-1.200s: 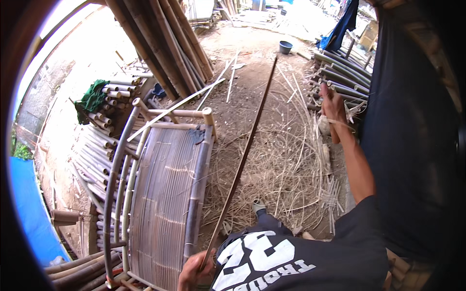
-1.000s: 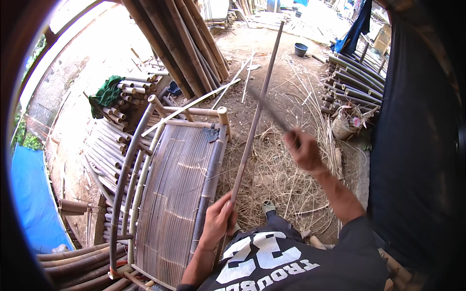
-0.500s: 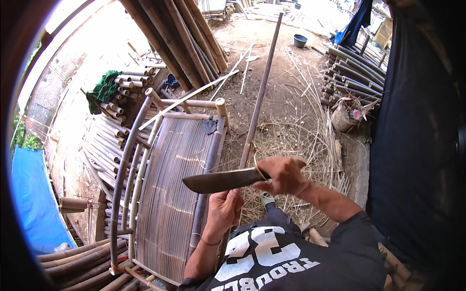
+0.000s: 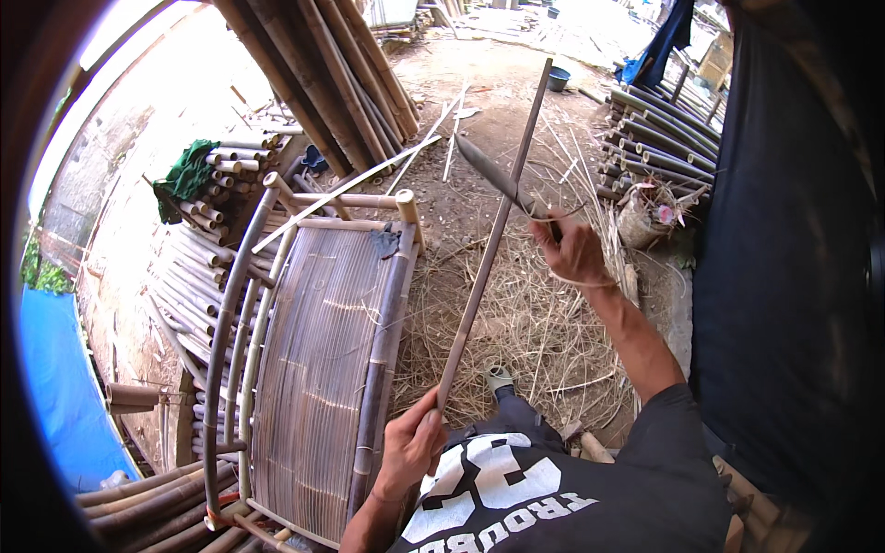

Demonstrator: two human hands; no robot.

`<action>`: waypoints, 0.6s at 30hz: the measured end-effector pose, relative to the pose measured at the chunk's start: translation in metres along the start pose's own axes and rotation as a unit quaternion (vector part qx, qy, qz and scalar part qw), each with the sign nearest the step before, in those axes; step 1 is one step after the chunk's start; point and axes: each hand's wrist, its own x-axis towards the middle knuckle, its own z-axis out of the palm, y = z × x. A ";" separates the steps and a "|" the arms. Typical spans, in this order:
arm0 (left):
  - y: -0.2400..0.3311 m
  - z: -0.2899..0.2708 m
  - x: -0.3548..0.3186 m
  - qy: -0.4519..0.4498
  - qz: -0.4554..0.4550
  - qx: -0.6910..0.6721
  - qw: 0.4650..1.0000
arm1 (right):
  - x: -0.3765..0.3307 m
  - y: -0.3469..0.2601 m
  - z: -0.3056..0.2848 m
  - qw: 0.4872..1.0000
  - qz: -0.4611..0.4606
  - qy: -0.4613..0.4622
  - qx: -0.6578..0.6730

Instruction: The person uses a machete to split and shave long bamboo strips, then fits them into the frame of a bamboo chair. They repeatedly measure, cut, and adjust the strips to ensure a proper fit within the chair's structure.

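Note:
Low in front of my body, my left hand (image 4: pixel 413 438) is closed round the lower end of a long bamboo strip (image 4: pixel 487 263). The strip slants up and away to the right. Farther out, my right hand (image 4: pixel 578 251) grips the handle of a machete (image 4: pixel 490 172), its arm stretched forward. The dark blade crosses the upper part of the strip, its tip pointing to the far left; whether it bites into the bamboo I cannot tell. A thin pale sliver curls beside my right hand.
Left of me stands a bamboo bench (image 4: pixel 318 369) with a slatted seat and a dark rag (image 4: pixel 385 242). Shavings (image 4: pixel 544 341) litter the ground. Stacked bamboo poles (image 4: pixel 659 138) lie at the right, near a dark hanging sheet (image 4: pixel 765 304). Thick poles (image 4: pixel 318 83) lean at the back.
My right hand has moved the machete forward along the strip, away from my left hand. My left hand has come slightly lower, and the strip's far end sits lower in view.

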 end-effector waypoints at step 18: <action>-0.025 -0.065 -0.140 -0.009 -0.106 0.044 0.993 | 0.064 0.112 -0.120 0.991 0.073 0.034 -0.110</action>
